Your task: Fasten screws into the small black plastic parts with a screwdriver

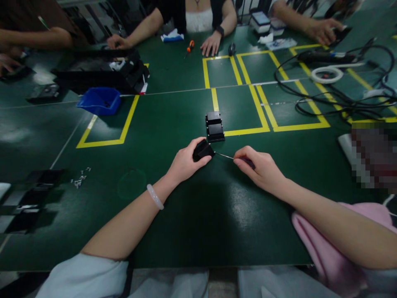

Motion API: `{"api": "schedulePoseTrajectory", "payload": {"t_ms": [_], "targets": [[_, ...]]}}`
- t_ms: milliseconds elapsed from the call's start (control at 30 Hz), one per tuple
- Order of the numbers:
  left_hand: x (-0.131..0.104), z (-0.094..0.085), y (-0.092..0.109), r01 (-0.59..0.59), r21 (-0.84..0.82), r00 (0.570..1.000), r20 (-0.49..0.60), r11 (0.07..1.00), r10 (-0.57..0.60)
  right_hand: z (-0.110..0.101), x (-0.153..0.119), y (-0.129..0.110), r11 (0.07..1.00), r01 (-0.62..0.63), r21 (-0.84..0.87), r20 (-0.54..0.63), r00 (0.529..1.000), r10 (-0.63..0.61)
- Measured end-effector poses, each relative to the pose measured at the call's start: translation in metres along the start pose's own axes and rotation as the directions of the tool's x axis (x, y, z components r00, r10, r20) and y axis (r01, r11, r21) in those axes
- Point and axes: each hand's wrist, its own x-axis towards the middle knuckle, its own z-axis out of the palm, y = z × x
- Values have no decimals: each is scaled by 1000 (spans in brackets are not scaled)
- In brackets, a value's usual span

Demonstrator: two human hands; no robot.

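Note:
My left hand [189, 159] is closed round a small black box-like part [203, 151] in the middle of the green table. My right hand [259, 167] grips a screwdriver [248, 162] by its dark handle. The thin metal shaft points left, and its tip meets the right edge of the black part, where a small silver screw seems to sit. Just beyond my left hand lie similar black parts [215, 126] in a short row, with small silver screws along their sides. Part of the held piece is hidden by my fingers.
Loose screws [80, 178] and flat black pieces [34, 194] lie at left. Further back are a blue bin [101, 100] and a black tray [96, 72]. Cables [338, 91] coil at right, near a pink cloth [335, 244]. Co-workers' hands [211, 43] rest across the table.

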Motion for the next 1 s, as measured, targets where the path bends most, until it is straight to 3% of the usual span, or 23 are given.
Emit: {"api": "schedulePoseTrajectory", "payload": {"t_ms": [300,500,1000], "targets": [[0,0,0,-5,-13,1000,4,1000,5,1,0,0,998,32,-50,-10,999,-33],[0,-1,0,-7,-15,1000,7,1000,7,-1,1,-2,999,-54,3,43,998,54],[-1,-1,0,-3,1,1000,4,1000,3,1,1,1,999,-54,6,-1,999,54]]}}
